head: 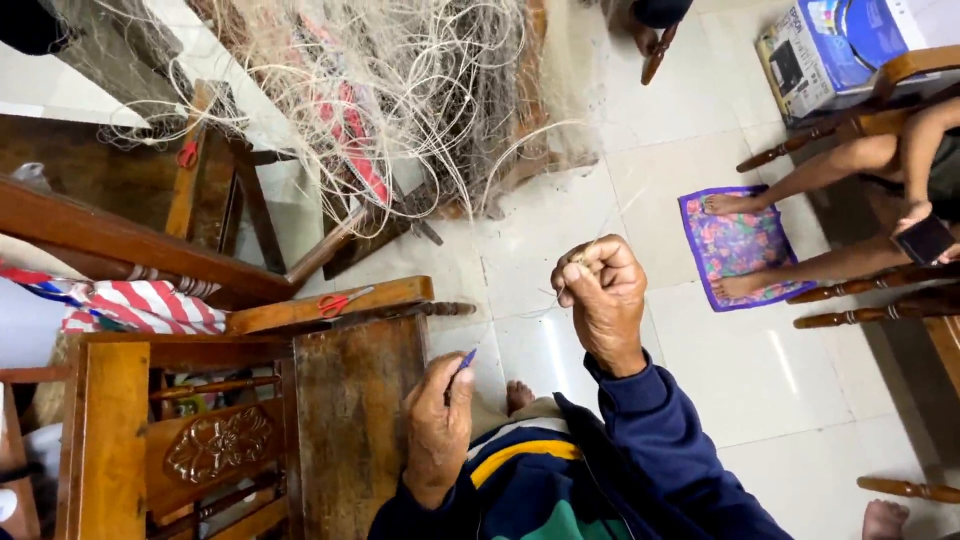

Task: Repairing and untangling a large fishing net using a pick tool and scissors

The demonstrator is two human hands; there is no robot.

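Note:
My right hand (pixel 603 296) is raised above the white tile floor, fingers pinched shut on a thin pale line (pixel 548 298) that runs toward a tangled heap of fishing net (pixel 400 90) draped over wooden furniture. My left hand (pixel 437 425) rests lower, beside a wooden chair arm, closed around a small blue tool (pixel 466 360) whose tip pokes up past the thumb. Both sleeves are dark blue.
A carved wooden chair (pixel 200 440) stands at the left with red-handled scissors (pixel 342 300) on its arm and a striped cloth (pixel 140 305) beside it. Another person sits at the right, feet on a flowered mat (pixel 735 245), holding a phone (pixel 925 240). A cardboard box (pixel 830 50) stands behind.

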